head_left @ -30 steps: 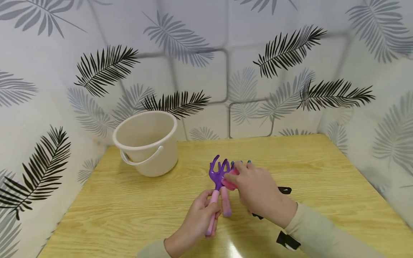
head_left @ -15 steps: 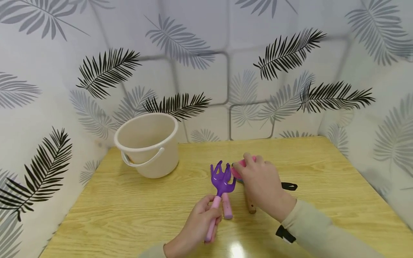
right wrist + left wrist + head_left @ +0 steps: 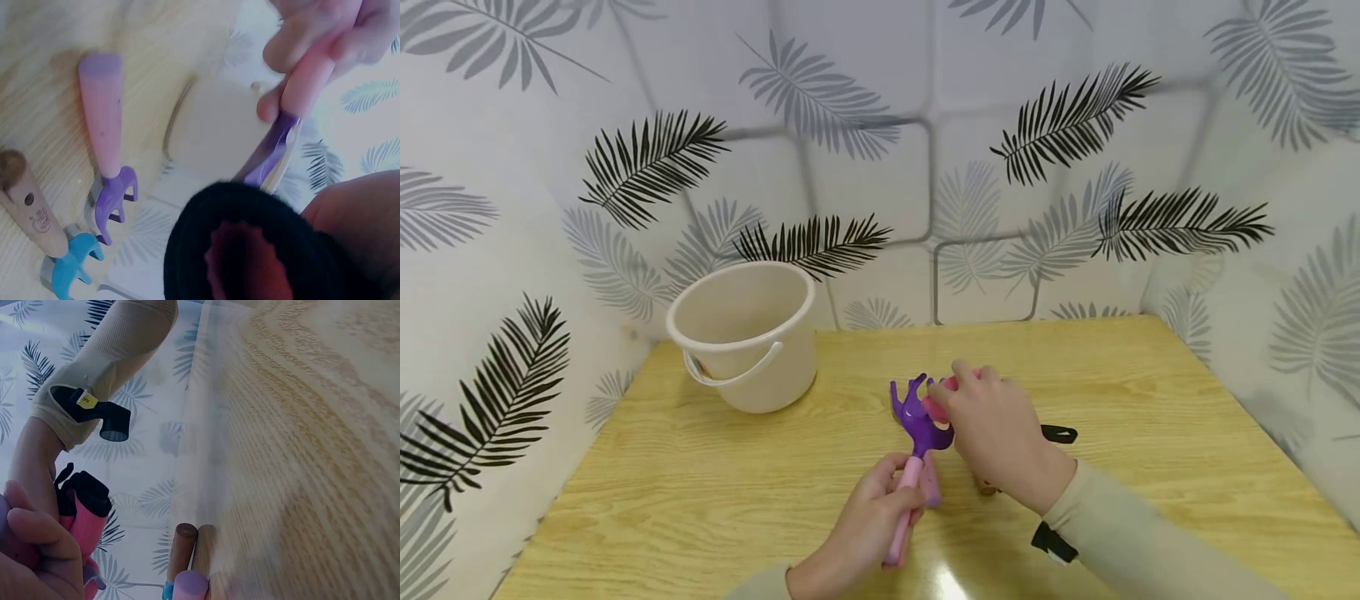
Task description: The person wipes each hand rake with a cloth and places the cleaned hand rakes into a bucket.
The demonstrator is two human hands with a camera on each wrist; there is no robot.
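1. Purple tines and a pink handle make up the hand fork [image 3: 917, 425] in the head view. The person's left hand [image 3: 872, 512] grips its handle above a wooden table [image 3: 700, 483]; the right hand [image 3: 1000, 429] holds a pink item [image 3: 936, 408] over the tines, though contact is hard to judge. A black loop [image 3: 1060, 434] shows beyond the right hand. A cream bucket [image 3: 767, 371] stands further back, left of the hands.

2. In the left wrist view, the left fingers curl round the handle at lower left. The pink item, with a dark rolled end, appears just beyond, below a beige sleeve [image 3: 115, 353].

3. In the right wrist view, the pink item's dark edge looms close. A small pink-handled rake [image 3: 102, 119] and a blue rake [image 3: 37, 212] with a wooden handle lie side by side, apart.
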